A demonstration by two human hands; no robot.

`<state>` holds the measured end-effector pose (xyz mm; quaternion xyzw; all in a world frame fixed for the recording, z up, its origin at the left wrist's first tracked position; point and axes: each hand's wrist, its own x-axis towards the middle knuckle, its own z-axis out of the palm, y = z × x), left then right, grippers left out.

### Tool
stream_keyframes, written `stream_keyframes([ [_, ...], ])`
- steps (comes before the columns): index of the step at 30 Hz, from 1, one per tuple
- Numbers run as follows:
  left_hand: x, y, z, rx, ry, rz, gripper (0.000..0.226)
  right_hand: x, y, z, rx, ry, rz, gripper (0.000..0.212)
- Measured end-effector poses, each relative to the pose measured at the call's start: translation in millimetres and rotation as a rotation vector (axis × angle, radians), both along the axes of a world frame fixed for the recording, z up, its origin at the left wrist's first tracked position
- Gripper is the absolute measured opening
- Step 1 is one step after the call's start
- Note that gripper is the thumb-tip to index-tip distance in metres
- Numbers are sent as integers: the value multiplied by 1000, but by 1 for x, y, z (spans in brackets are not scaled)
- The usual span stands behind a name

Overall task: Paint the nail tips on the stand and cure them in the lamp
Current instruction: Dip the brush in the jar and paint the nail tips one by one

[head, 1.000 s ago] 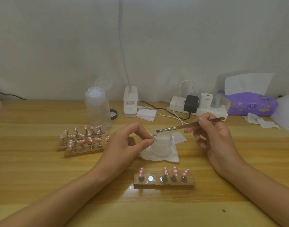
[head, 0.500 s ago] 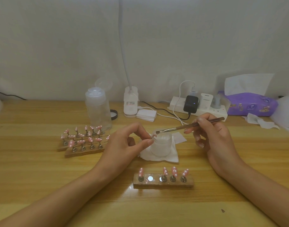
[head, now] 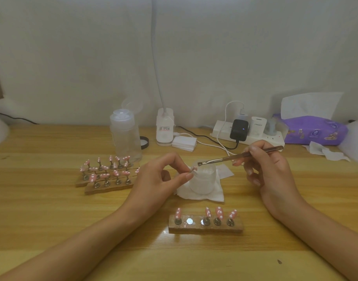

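1. The table (head: 52, 220) holds the front stand (head: 205, 229), which lies crosswise close to the person, between the forearms, with one holder spot bare.
2. The left hand (head: 159, 177) pinches a nail tip between thumb and forefinger. The right hand (head: 271, 171) grips a brush like a pen.
3. The brush (head: 218, 159) runs left to right, with its bristles pointing left over the jar (head: 203, 181).
4. The nail tip (head: 194, 169) sits at the jar's left rim, just beside the bristles and pointing right toward them. Its exact tilt is too small to tell.
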<state>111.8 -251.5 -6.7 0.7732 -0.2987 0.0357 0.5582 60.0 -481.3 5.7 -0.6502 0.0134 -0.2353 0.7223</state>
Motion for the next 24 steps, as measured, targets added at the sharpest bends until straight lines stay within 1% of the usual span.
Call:
stream_keyframes([
  [2, 0, 0, 0, -7, 2, -5, 10, 0, 1, -1, -26, -2, 27, 23],
  [5, -1, 1, 0, -6, 3, -9, 10, 1, 0, -2, -26, 44, -6, 22],
  [8, 0, 0, 0, -2, 5, -6, 10, 1, -1, -1, 11, -2, 12, 25],
  [10, 0, 0, 0, -4, 7, -6, 9, 1, 0, -2, -22, -6, 42, 22],
  [12, 0, 1, 0, -5, 7, -6, 9, 2, 0, -3, -36, 29, 23, 19],
  [14, 0, 1, 0, 1, 3, -7, 8, 2, -2, -3, -10, 36, -2, 20],
  [17, 1, 0, 0, 7, 1, -2, 8, 1, 0, -2, -5, 0, 36, 20],
  [19, 1, 1, -1, 7, 5, 1, 8, 1, 1, -2, -31, 22, 37, 18],
  [21, 1, 0, 0, 7, 11, 4, 8, 1, -1, -2, -15, 55, -4, 19],
  [24, 1, 0, 0, 5, 8, -1, 8, 1, 0, 0, 15, 24, 5, 21],
])
